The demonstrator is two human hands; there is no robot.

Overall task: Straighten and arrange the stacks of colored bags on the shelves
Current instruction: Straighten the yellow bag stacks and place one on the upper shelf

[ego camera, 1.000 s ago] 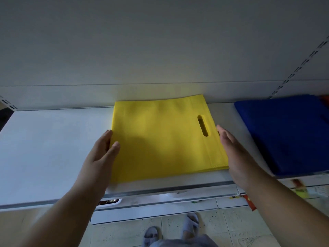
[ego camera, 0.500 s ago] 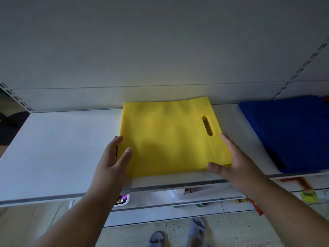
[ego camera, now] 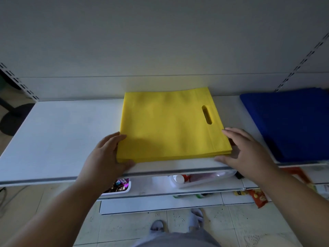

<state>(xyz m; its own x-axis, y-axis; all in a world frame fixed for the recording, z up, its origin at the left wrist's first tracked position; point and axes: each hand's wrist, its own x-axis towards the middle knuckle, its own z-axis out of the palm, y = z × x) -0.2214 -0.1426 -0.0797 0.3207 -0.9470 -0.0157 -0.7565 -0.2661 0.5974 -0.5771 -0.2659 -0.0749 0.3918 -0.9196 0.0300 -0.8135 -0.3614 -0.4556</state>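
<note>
Yellow bags lie in a neat stack mid-shelf, edges nearly flush (handle slot to the right). Left hand and right hand bracket its near corners, fingers extended, thumbs at the front edge, gripping nothing. Blue stack to the right looks untouched, probably next.

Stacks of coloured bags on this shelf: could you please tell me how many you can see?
2. The yellow fabric bag stack lies mid-shelf between both hands; the blue fabric bag stack lies to its right, cut off by the frame edge. More may sit out of view.
</note>
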